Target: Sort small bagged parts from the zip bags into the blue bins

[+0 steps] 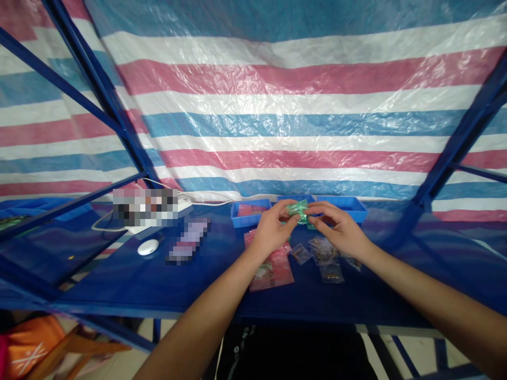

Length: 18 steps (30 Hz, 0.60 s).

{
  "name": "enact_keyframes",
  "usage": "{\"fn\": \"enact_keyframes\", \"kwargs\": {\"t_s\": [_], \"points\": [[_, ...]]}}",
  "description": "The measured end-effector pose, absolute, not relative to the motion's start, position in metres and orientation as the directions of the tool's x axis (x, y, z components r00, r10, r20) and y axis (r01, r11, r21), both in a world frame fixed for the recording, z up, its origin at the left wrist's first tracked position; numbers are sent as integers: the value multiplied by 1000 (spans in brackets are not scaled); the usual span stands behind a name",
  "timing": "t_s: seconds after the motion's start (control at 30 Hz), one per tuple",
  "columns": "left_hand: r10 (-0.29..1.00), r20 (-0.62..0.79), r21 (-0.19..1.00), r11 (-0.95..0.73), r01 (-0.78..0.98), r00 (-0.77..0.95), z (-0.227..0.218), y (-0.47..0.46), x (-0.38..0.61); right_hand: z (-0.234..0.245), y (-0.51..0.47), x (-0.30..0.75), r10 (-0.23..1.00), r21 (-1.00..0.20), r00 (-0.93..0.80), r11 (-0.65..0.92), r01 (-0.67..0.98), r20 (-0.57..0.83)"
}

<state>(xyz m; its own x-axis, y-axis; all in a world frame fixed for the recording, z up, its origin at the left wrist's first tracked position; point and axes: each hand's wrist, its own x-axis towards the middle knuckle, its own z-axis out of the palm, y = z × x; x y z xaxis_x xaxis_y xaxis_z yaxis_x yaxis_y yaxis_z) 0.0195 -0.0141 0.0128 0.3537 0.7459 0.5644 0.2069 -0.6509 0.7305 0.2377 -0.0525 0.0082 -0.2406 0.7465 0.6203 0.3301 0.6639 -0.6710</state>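
Observation:
Both of my hands meet above the blue table [130,279], pinching one small green plastic bag [298,209] between them. My left hand [273,228] grips its left side with thumb and fingers closed. My right hand [336,227] pinches its right end. Under my left wrist lies a pink plastic bag [275,272]. Several small clear bags [327,258] with dark parts inside lie under and beside my right hand.
Three shallow blue trays [250,212] line the back of the table before a striped tarp [301,116]. A white round object [148,246], white cable and two blurred-out items sit left. Blue frame bars [99,89] slant at both sides. An orange thing [31,348] lies at the lower left.

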Motion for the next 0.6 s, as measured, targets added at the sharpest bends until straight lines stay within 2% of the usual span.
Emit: {"fn": "enact_keyframes", "kwargs": {"t_s": [0.1,0.17,0.23,0.4,0.6], "points": [[746,563,740,-647,184,355,13,-14,19,3,-52,236,779,-724,-283,626,290,560],[745,576,724,-656,213,337,12,-13,18,1,-51,237,785,-714,-260,620,325,562],[733,598,690,-677,258,324,10,-11,17,1,-47,242,760,-637,-225,639,432,610],[711,615,622,-704,343,342,6,-7,17,-3,-26,261,644,-332,-234,630,702,728],[678,633,563,-735,378,375,5,-7,18,-20,2,274,666,-235,-284,577,782,689]]}}
